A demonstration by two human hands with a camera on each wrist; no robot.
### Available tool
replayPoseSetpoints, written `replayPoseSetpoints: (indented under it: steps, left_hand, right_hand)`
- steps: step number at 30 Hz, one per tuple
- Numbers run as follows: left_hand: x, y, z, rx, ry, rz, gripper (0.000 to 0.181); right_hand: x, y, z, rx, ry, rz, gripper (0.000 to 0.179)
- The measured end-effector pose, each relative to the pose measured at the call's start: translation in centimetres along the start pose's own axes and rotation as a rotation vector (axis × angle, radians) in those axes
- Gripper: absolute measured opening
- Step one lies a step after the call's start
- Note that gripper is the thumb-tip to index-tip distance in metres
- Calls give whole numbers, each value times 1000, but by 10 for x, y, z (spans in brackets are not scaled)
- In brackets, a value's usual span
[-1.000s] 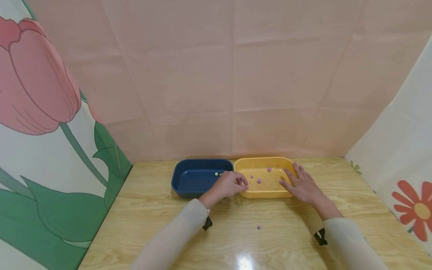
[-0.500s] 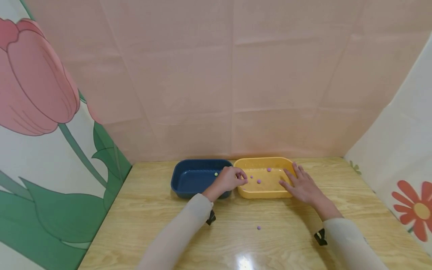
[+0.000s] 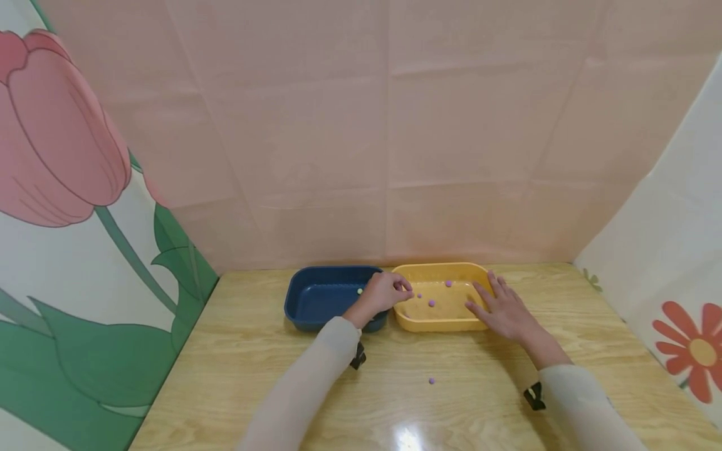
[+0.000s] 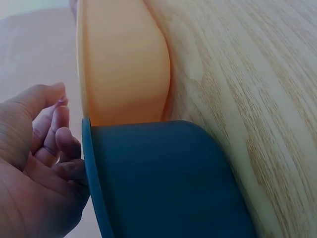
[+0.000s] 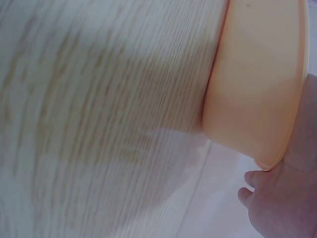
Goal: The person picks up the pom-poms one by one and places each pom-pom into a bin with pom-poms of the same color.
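Note:
In the head view my left hand (image 3: 385, 293) is over the meeting rims of the blue tray (image 3: 338, 324) and the yellow tray (image 3: 440, 325). Its thumb and forefinger pinch a tiny pinkish ball (image 4: 63, 99), mostly hidden by the fingertips. The other fingers curl loosely above the blue rim in the left wrist view. Fingers spread, my right hand (image 3: 507, 312) rests across the yellow tray's right end. Inside that tray lie several small purple balls (image 3: 431, 303). A pale green ball (image 3: 360, 291) sits in the blue tray, partly beside my left wrist.
One purple ball (image 3: 432, 381) lies on the wooden table (image 3: 225, 363) in front of the yellow tray. Behind both trays hangs a pink cloth backdrop (image 3: 316, 188). Flower-printed sheets (image 3: 677, 250) flank the table.
My left hand has lifted slightly and shifted a little away from me, staying near the yellow tray's left end with its pinch kept. The right hand stays in place.

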State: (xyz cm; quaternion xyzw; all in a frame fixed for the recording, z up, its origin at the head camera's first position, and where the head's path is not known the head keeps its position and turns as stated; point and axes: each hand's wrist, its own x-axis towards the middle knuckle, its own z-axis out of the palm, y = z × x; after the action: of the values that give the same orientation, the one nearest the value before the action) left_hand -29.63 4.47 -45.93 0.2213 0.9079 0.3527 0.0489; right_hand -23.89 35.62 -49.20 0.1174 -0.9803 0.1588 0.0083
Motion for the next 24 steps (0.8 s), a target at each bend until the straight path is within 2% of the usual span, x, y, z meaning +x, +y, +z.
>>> replayPoseSetpoints:
  steps: [9, 16, 24]
  left_hand:
    - [0, 0, 3, -47, -9, -35, 14]
    - [1, 1, 2, -26, -17, -24, 42]
    - [1, 0, 0, -21, -4, -14, 48]
  right_hand:
    - [0, 0, 1, 14, -3, -1, 81]
    - [-1, 0, 1, 9, -5, 2, 81]
    - [-1, -2, -1, 18, -10, 10, 82]
